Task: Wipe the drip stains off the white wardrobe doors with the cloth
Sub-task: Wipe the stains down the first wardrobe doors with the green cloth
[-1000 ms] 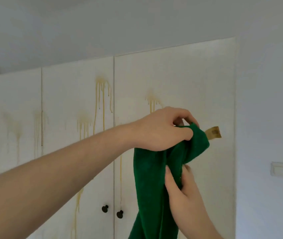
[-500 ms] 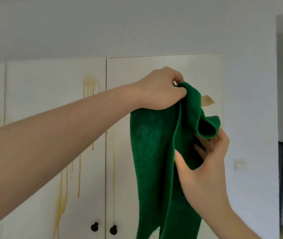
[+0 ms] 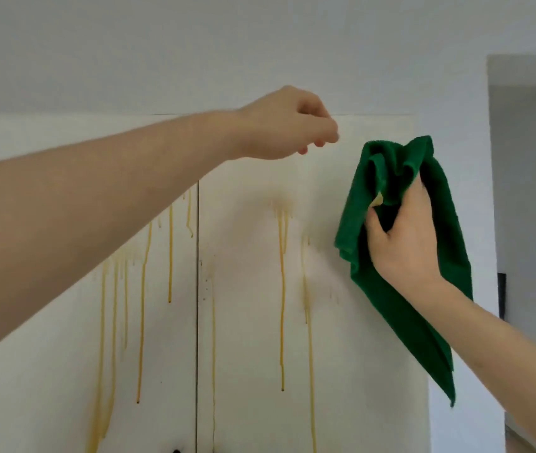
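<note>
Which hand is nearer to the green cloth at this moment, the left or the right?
Right. The right hand grips the green cloth itself, bunched at its top. The left hand holds nothing and is apart from the cloth, up and to its left.

Door knob [image 3: 176,450] cut off below.
</note>
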